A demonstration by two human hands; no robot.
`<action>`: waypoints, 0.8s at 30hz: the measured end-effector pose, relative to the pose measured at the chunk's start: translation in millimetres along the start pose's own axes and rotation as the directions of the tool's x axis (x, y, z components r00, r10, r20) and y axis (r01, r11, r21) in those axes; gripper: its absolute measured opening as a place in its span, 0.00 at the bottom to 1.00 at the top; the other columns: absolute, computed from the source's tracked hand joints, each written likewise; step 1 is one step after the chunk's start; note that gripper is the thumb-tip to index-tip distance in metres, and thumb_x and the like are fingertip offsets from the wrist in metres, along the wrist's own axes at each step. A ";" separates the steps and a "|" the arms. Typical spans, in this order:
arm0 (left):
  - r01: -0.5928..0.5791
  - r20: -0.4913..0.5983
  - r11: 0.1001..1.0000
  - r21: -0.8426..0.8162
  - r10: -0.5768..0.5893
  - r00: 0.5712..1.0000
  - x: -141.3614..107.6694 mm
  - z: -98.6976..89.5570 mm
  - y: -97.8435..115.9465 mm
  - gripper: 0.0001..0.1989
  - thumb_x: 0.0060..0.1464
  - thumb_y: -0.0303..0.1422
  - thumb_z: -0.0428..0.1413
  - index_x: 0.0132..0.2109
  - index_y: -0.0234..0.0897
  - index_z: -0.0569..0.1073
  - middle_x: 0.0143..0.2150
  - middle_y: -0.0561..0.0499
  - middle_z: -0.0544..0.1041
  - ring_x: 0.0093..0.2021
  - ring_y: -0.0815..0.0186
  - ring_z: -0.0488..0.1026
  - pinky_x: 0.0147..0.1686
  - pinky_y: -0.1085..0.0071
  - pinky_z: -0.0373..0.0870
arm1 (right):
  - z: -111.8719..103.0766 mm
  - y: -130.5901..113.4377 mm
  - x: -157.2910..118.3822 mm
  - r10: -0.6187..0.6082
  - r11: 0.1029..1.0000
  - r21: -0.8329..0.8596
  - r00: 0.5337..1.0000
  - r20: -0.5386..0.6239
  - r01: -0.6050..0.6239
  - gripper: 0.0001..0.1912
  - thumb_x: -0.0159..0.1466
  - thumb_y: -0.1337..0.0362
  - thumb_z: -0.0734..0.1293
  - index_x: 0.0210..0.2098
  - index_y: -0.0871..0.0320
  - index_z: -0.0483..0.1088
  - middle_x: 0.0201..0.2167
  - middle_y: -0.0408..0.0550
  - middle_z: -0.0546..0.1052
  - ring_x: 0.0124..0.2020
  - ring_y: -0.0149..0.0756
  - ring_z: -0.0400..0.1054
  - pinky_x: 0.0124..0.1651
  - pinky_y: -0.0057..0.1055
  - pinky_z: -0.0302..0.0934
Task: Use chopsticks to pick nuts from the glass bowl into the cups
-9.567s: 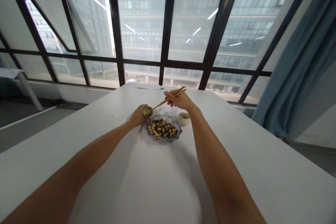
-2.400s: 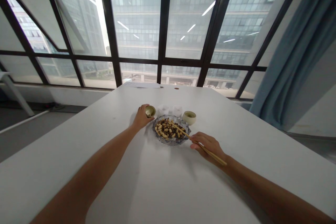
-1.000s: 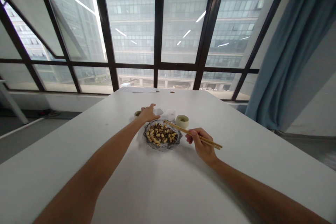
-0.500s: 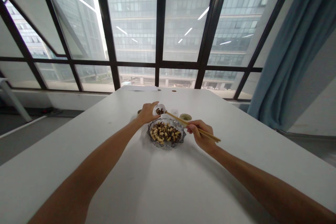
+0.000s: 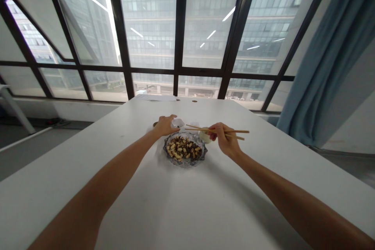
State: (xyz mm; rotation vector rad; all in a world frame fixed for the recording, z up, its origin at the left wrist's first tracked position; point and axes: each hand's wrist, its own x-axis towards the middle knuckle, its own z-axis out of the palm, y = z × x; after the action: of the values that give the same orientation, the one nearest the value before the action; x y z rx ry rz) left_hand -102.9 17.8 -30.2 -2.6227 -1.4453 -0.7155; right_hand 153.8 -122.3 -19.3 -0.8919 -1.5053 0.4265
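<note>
My left hand grips a small white cup by its side, thumb and fingers around it, just beyond the glass dish. Only a few dark bits show inside the cup. A pair of wooden chopsticks is held in my right hand. Their tips are spread slightly and point left, close to the cup's right side, with nothing visible between them. Below both hands stands a clear glass dish with a scalloped rim, holding a mix of pale peanuts and dark brown pieces.
A pale greenish bowl sits partly behind my right hand. Another white cup stands behind the chopsticks. Part of a brownish round thing shows behind my left hand. White paper and a small brown disc lie at the table's far edge.
The chopsticks have swung from a slant to nearly level and their tips have drawn away from inside the cup. Fewer dark pieces show in the cup. My left hand has barely moved.
</note>
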 end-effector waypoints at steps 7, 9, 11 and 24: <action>0.104 0.184 0.993 0.053 -0.112 0.977 8.2 2.0 2.8 0.36 0.58 0.54 0.56 0.65 0.37 0.64 0.58 0.39 0.78 0.63 0.49 0.71 0.66 0.48 0.52 | -29.4 -25.9 0.5 0.173 0.979 -0.134 0.976 0.135 -0.155 0.33 0.62 0.33 0.64 0.28 0.59 0.73 0.18 0.48 0.75 0.16 0.32 0.67 0.17 0.27 0.60; 0.096 0.159 0.994 0.050 -0.103 0.982 4.5 3.6 -0.8 0.35 0.59 0.54 0.55 0.65 0.38 0.64 0.61 0.39 0.76 0.64 0.49 0.69 0.67 0.46 0.50 | -31.1 -27.2 1.0 0.185 0.966 -0.211 0.968 0.169 -0.148 0.33 0.62 0.34 0.64 0.27 0.59 0.73 0.19 0.49 0.76 0.16 0.33 0.68 0.18 0.28 0.61; 0.081 0.076 0.995 0.050 -0.085 0.993 -3.7 5.0 -8.0 0.32 0.61 0.54 0.52 0.64 0.39 0.66 0.64 0.40 0.73 0.65 0.49 0.67 0.67 0.46 0.50 | -30.5 -27.8 0.7 0.185 0.954 -0.277 0.956 0.229 -0.119 0.31 0.63 0.36 0.64 0.26 0.59 0.73 0.20 0.50 0.76 0.17 0.34 0.69 0.19 0.29 0.63; 0.199 -0.337 0.970 -0.137 -0.234 0.912 -65.8 35.4 -51.4 0.32 0.61 0.48 0.55 0.65 0.36 0.62 0.67 0.34 0.67 0.67 0.47 0.64 0.63 0.49 0.64 | -32.7 -40.1 2.4 -0.094 0.891 -0.345 0.865 0.494 0.294 0.28 0.71 0.47 0.60 0.22 0.56 0.71 0.18 0.45 0.73 0.18 0.31 0.66 0.22 0.29 0.59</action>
State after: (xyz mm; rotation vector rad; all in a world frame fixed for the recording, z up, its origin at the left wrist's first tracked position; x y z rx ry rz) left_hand -161.5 4.5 -98.1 -2.2574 -1.6341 -1.2376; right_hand 174.2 -153.6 16.5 -0.9863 -2.1700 0.1713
